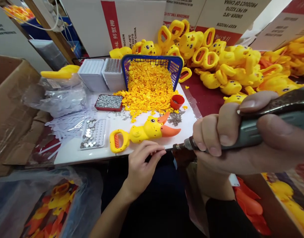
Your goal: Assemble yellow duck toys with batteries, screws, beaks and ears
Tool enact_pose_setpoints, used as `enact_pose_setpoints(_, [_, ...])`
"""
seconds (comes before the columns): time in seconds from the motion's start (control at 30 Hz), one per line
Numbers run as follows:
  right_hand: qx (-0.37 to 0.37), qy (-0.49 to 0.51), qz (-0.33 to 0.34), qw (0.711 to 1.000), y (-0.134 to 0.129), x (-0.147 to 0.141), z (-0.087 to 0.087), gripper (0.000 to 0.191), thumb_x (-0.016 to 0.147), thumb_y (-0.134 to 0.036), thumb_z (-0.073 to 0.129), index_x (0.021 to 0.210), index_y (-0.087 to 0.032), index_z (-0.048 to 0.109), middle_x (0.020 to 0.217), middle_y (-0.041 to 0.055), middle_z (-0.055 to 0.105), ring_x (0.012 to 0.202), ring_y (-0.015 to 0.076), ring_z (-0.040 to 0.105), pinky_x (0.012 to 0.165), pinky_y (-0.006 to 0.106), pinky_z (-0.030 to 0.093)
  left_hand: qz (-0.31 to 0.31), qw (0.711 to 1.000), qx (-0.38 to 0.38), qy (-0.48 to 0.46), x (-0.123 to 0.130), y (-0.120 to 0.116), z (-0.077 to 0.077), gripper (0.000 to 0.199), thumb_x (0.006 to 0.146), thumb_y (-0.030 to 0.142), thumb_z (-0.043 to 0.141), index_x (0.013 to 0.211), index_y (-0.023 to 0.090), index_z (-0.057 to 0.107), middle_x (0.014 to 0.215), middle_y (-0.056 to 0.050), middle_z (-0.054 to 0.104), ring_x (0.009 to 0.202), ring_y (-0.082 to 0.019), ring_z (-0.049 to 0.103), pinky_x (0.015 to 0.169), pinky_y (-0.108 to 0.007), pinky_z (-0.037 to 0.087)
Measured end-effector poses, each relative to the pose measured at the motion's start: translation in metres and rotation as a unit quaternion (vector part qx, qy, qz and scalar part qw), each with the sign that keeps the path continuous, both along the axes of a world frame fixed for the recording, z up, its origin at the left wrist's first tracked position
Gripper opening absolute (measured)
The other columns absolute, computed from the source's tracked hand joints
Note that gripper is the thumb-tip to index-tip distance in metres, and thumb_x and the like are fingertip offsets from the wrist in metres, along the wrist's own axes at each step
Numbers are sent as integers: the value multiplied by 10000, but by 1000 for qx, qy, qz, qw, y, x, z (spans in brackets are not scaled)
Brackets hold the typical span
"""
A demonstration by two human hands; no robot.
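Observation:
My right hand (221, 138) is wrapped round a dark green power screwdriver (251, 129), whose bit points left. At the tip of the bit, the thumb and fingertips of my left hand (144, 162) are pinched together; what they hold is too small to make out. Just above my left hand, a yellow duck toy (144, 130) with an orange beak and a looped handle lies on its side on the white board (117, 150). A pile of small screws (175, 117) lies beyond the beak.
Yellow parts (149, 89) spill from a blue basket (178, 67). Nearby stand a red cup (177, 101), a red tray (108, 102) of metal pieces and a clear tray (101, 132) of discs. Yellow toys (231, 66) are heaped at right; cartons (139, 26) stand behind.

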State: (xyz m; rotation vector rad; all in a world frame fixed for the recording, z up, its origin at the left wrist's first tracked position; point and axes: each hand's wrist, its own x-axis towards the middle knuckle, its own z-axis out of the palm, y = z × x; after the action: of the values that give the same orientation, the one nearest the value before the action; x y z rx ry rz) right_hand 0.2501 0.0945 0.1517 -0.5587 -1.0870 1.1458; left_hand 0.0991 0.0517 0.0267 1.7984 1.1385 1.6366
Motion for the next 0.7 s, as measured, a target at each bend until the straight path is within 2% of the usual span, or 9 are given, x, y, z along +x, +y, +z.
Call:
enact_pose_setpoints(0.07, [-37, -53, 36, 997, -4, 2, 6, 205, 831, -308, 790, 708, -243, 639, 424, -63, 543, 281, 132, 466, 332, 295, 464, 2, 1000, 20, 12, 0, -1, 1, 85, 889, 89, 723, 927, 163, 702, 840, -13, 693, 759, -95, 651, 722, -198, 540])
enact_pose_setpoints(0.13, [-29, -57, 58, 996, -5, 5, 5, 190, 821, -304, 805, 734, -241, 648, 448, -56, 560, 305, 139, 494, 358, 307, 484, 5, 999, 36, 20, 0, -2, 2, 100, 887, 75, 720, 939, 158, 700, 847, -17, 692, 772, -99, 652, 739, -205, 545])
enact_pose_setpoints(0.33, [71, 34, 34, 996, -2, 3, -18, 110, 873, -308, 701, 815, -228, 652, 475, -68, 470, 286, 99, 430, 310, 260, 406, 18, 998, 50, 30, 3, -4, 1, 117, 895, 84, 707, 964, 178, 699, 851, -19, 686, 760, -121, 655, 710, -236, 562])
enact_pose_setpoints(0.53, [45, -7, 1, 999, -5, 7, -21, 50, 840, -311, 684, 837, -262, 686, 481, -67, 505, 291, 117, 470, 311, 283, 462, 29, 999, 35, 31, 6, -6, 1, 109, 917, 112, 687, 972, 203, 709, 840, -25, 699, 745, -136, 665, 679, -258, 573])
enact_pose_setpoints(0.7, [47, -22, -42, 998, -8, 4, -18, 101, 770, -324, 721, 841, -271, 674, 469, -79, 488, 274, 117, 443, 284, 270, 403, 32, 998, 34, 38, 5, -8, 2, 120, 913, 113, 693, 982, 209, 717, 847, -26, 708, 748, -140, 670, 683, -267, 571])
